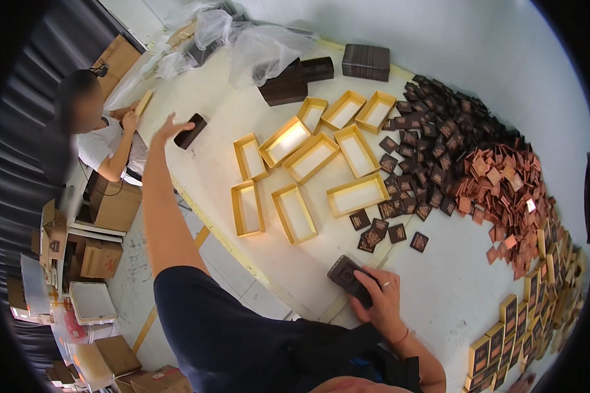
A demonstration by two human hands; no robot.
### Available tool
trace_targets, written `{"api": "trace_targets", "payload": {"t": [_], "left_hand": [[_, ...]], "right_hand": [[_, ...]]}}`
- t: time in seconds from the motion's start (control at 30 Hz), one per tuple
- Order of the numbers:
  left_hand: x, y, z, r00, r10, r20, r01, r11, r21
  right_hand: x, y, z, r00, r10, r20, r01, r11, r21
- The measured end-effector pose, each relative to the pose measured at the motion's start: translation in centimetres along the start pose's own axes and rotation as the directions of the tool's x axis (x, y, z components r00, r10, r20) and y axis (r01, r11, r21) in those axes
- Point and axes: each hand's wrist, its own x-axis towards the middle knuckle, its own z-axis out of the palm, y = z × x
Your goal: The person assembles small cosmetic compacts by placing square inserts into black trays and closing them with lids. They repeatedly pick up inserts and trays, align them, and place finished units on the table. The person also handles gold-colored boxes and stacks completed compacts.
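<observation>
On the table [452,295], right of the trays [311,157]: steep tile heap [452,164], liable to slide toward them if bumped. Trays between both hands, blocking a straight pass. Behind the trays, film [262,49] and stack [366,62]. Nearside of the trays, right hand [381,298], fingers wrapped on dark block [344,275]. Left of the trays, left hand [166,131], fingers partly spread, touching second block [191,134]; cannot tell if gripping.

Right hand [381,300] gripping dark box [346,276], left hand [170,128] outstretched

A head-worn fisheye looks down across the table [439,298]
</observation>
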Motion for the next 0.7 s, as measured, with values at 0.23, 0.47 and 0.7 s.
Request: {"api": "trace_targets", "payload": {"t": [0.23, 0.47, 0.7], "left_hand": [[-12.8, 2.1, 8.7, 0.864, -0.052, -0.501, -0.119, 0.945, -0.304], [-40.6, 15.4, 7.7, 0.902, 0.405, 0.151, 0.096, 0.153, -0.984], [-56.7, 25.8, 14.7, 0.483, 0.628, 0.609, 0.807, -0.050, -0.589]], "right_hand": [[-0.4, 0.4, 0.1, 0.999, 0.021, -0.048, -0.024, 0.998, -0.063], [-5.2, -0.1, -3.8, 0.998, 0.060, 0.016, -0.059, 0.997, -0.039], [-12.6, -2.5, -8.3, 0.975, 0.207, -0.084, -0.222, 0.941, -0.257]]}}
